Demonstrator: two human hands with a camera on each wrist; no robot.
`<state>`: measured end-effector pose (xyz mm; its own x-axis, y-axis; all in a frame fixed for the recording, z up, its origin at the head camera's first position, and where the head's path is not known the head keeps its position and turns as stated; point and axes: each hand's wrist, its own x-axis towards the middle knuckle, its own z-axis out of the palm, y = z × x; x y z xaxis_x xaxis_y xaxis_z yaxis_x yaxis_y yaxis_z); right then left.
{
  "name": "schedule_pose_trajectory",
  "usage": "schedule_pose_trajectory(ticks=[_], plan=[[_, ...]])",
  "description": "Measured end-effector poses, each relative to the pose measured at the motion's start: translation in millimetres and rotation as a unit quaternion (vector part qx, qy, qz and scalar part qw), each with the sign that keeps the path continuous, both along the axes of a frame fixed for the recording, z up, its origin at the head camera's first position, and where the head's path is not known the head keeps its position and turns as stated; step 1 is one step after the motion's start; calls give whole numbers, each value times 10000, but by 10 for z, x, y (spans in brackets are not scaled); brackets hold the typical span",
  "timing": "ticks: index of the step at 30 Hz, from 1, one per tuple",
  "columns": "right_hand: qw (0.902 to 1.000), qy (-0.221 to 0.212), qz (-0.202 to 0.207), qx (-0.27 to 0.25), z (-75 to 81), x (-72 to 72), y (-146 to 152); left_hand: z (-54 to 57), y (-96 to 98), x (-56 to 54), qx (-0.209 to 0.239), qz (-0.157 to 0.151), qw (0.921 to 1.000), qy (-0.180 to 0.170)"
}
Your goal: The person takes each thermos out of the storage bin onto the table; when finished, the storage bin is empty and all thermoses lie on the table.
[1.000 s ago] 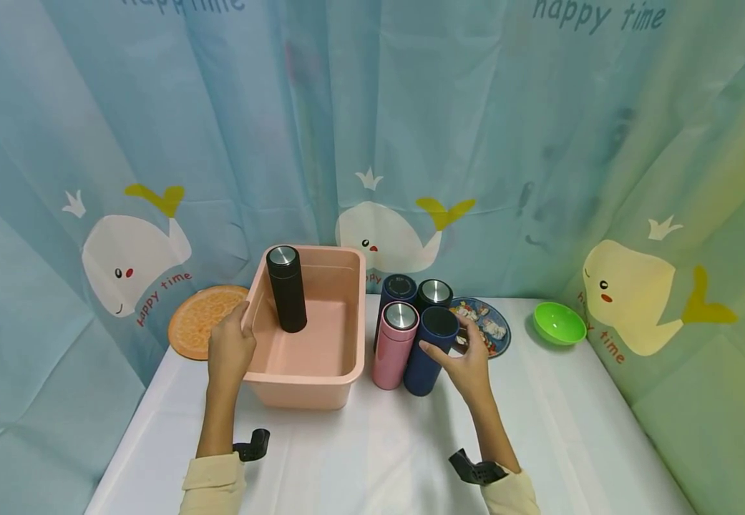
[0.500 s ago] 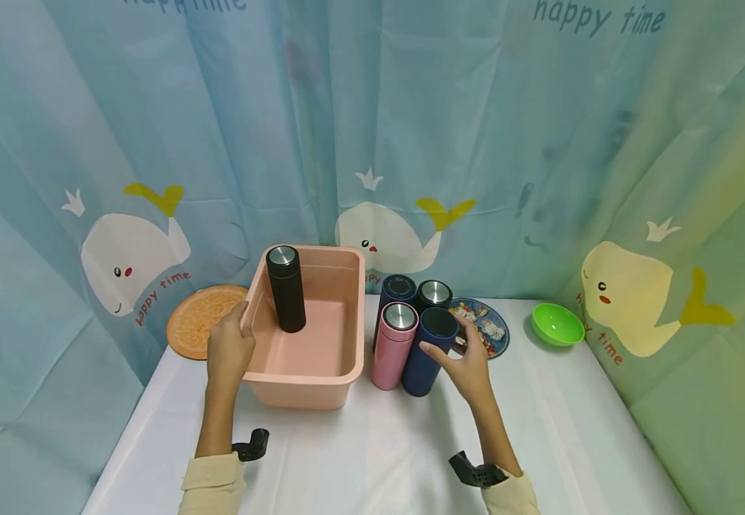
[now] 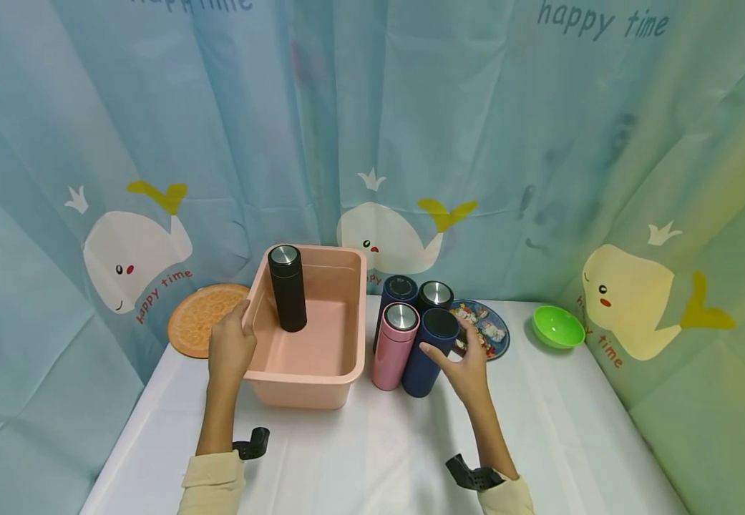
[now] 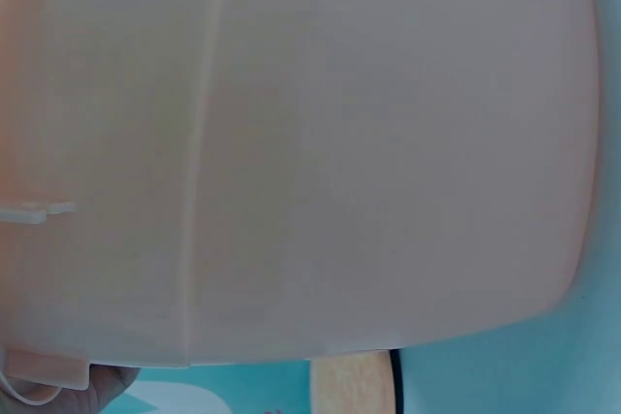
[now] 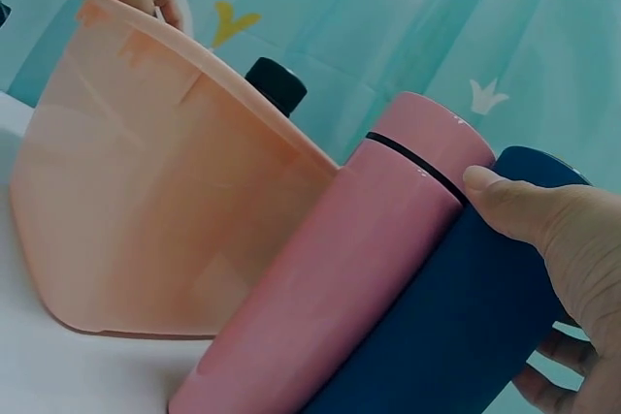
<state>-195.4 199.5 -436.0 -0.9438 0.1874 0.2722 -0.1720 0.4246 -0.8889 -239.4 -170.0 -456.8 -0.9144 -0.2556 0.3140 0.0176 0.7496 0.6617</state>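
Observation:
A peach plastic bin [image 3: 313, 398] stands left of the table's middle. Inside it, a black thermos bottle [image 3: 289, 293] with a silver lid top stands upright. My left hand [image 3: 230, 349] grips the bin's left rim. Just right of the bin, several thermos bottles stand close together. My right hand [image 3: 467, 366] holds the front dark blue bottle [image 5: 427, 327] around its upper part, thumb on the near side. Beside that bottle stands a pink one [image 3: 393, 357] with a silver lid top. Behind them are another dark blue bottle [image 3: 401, 286] and a dark silver-topped bottle [image 3: 436, 292].
An orange-patterned round mat [image 3: 195, 322] lies partly under the bin's left side. Behind the bottles, at right, is a blue patterned plate [image 3: 497, 336]. Farther right stands a green bowl [image 3: 559, 327]. A whale-print curtain [image 3: 488, 107] hangs behind the white table [image 3: 372, 458].
Both hands stay in place, the left on the bin rim and the right on the blue bottle. Only the head view shifts slightly.

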Motion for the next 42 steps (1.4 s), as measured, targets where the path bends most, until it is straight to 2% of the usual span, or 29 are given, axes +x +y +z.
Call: schedule_pose_trajectory(ticks=[8,14,24,34,38,42], plan=[[9999,125,-54,-80,9,6,-17,8,-1,-3,18,-19,10000,13],[9990,422,-69,-106,6,-5,-20,34,9,4,-13,-58,10000,18],[9975,628,-96,-320,19,19,23,33,9,15,-53,-46,9999,-100],[9945,1007,7,-285,143,17,86,11,6,16,-47,-92,9999,-124],[9922,1218,36,-256,187,-22,108,-2,6,10,-40,-102,9999,-87],[9873,1565,88,-251,136,-145,174,-6,8,7,-25,-103,9999,-81]])
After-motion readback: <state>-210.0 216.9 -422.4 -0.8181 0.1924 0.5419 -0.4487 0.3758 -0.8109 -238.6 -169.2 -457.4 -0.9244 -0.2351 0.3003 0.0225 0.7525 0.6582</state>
